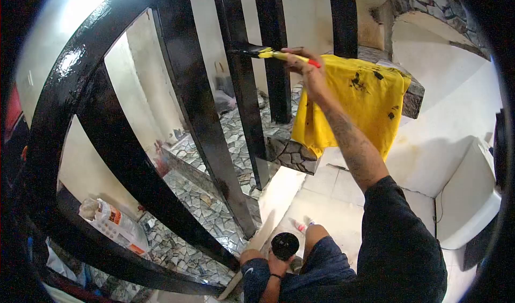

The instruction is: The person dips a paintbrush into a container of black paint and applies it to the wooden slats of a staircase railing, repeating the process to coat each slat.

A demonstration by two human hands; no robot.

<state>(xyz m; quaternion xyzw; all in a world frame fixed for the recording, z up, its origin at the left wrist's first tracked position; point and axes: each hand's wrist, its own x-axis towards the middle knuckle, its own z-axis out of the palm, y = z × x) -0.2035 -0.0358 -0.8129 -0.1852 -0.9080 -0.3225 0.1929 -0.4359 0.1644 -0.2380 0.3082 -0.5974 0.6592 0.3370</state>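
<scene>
My right hand (304, 66) is closed round the yellow, red-ended handle of a paintbrush (266, 53), at the end of my stretched-out arm. Its black bristles reach a dark upright slat (236, 50) and seem to touch it. Low in the view, my left hand (279, 264) grips a round cup of black paint (285, 245) between my knees. The fingers under the cup are partly hidden. Just beyond my right hand, a yellow cloth (357, 99) with black stains drapes over a stone-faced ledge (294, 155).
Several tall black slats run from a curved, glossy black beam (67, 61) on the left. Behind them lie stone-patterned flooring (182, 244) and a white printed sack (113, 225). A white appliance-like box (466, 195) stands at right, on pale floor tiles (322, 201).
</scene>
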